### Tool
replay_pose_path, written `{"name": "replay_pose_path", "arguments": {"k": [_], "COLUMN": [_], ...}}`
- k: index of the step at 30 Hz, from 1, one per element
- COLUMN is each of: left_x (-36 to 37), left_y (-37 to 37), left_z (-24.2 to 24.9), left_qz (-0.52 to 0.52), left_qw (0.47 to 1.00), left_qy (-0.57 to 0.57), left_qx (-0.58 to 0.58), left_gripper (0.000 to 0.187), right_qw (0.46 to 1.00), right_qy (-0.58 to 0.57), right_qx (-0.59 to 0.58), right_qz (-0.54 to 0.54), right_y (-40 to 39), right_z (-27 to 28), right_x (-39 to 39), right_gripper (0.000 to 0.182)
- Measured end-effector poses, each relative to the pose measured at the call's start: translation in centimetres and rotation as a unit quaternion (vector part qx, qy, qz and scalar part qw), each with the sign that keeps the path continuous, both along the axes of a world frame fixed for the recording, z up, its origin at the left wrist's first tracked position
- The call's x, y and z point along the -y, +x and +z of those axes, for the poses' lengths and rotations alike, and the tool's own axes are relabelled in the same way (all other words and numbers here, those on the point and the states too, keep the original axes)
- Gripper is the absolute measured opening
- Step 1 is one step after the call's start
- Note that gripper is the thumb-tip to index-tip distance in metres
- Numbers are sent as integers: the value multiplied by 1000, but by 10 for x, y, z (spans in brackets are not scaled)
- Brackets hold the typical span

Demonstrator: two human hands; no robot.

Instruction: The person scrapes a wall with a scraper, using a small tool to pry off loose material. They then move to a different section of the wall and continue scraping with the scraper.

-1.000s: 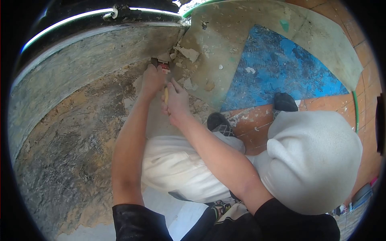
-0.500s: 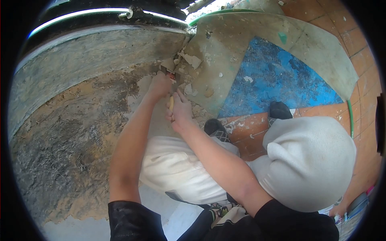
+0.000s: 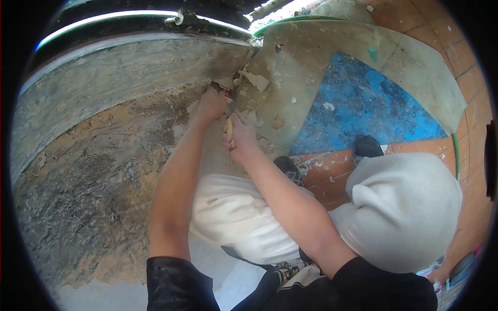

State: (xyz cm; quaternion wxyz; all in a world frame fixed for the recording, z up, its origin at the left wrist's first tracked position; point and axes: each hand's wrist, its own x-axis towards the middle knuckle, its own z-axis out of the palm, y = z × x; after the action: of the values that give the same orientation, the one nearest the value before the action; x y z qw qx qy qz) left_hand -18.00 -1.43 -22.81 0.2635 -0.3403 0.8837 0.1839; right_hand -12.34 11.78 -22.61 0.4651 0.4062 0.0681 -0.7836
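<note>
My left hand [image 3: 211, 105] is closed on a small tool with a reddish part [image 3: 226, 94], at the corner where the rough wall surface meets the floor sheet. Just below and to its right, my right hand [image 3: 240, 137] wraps round a yellow handle [image 3: 230, 133]. A greyish blade seems to run up from this handle toward my left hand; its tip is too small to make out. Broken pale flakes [image 3: 256, 80] lie beside the hands. Brown and dark grey rough plaster [image 3: 98, 192] spreads to the left.
A blue patch [image 3: 358, 103] lies on a dusty translucent sheet [image 3: 415, 62] over orange tiles [image 3: 332, 189]. A green hose [image 3: 456, 155] runs at the right. My knees in pale trousers [image 3: 404, 212] and dark-shod feet [image 3: 367, 146] are near the sheet. A curved grey ledge [image 3: 129, 67] spans the upper left.
The whole view has shifted slightly, so the scene sits further right and lower. Both hands remain at the corner; the tool in my left hand shows less of its flat part.
</note>
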Motion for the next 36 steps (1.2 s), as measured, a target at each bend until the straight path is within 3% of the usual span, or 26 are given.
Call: {"name": "replay_pose_path", "arguments": {"k": [6,8,12,14,17,20,24,27,29,32,36], "left_x": [-19,-18,-19,-19,-16,8,2,10,1,-37,-5], "left_y": [-6,-8,1,7,11,9,-1,4,5,-16,5], "left_z": [18,12,11,16,12,-4,-1,-13,-5,25,4], "left_qz": [-9,-178,-151,-74,-21,-62,-15,-62,-155,-124,-149], "left_qw": [1000,970,976,995,999,996,1000,997,979,980,983], "left_qy": [-3,-74,-85,3,-16,-60,-22,-50,-74,-38,-42], "left_qx": [-15,-150,-133,62,43,6,-13,-24,-114,-152,-98], "left_gripper": [33,33,33,35,33,34,35,34,36,35,37], "right_qw": [999,997,998,999,999,999,1000,1000,994,984,992], "right_qy": [7,-2,4,42,27,12,5,5,-49,-90,-35], "right_qx": [28,-45,-24,21,40,32,4,11,63,20,64], "right_qz": [-22,-59,-55,8,-3,-11,-26,-17,-77,-155,-101], "right_y": [-3,1,8,20,19,9,5,3,7,11,20], "right_z": [13,17,12,10,5,1,-5,-2,-2,0,-2], "right_x": [-1,-6,-4,-4,-1,5,8,4,7,4,9], "right_gripper": [51,50,49,49,49,49,51,51,48,49,48]}}
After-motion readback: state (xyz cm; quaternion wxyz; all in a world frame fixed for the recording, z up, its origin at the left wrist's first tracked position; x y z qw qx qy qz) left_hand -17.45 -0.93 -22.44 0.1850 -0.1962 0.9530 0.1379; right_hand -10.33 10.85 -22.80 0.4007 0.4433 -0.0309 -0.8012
